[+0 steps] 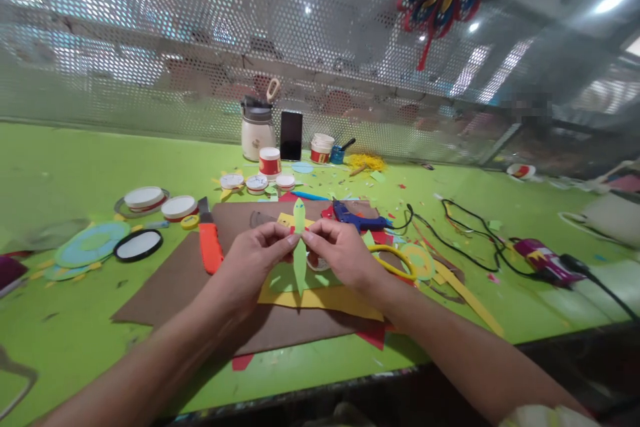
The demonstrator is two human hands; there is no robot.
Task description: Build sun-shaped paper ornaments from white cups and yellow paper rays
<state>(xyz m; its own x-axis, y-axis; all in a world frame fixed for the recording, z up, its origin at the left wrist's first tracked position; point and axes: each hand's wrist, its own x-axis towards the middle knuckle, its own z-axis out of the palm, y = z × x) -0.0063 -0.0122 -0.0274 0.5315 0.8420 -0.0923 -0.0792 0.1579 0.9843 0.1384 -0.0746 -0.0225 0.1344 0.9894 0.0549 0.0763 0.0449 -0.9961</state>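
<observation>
Between my two hands is a slim light-green paper cutout, pointed at both ends, with two small dark marks near its top. My left hand pinches its left side, and my right hand pinches the right side; small red bits show at the fingertips. Below lie green and yellow paper sheets on brown board. An orange utility knife rests left of my left hand. Beyond my right hand lies a blue glue gun, and a yellow ring sits beside my right wrist.
White-lidded tubs, a lidded jar and a dark phone stand at the back. Round lids and blue paper discs lie left. A black cable runs right to a purple power strip.
</observation>
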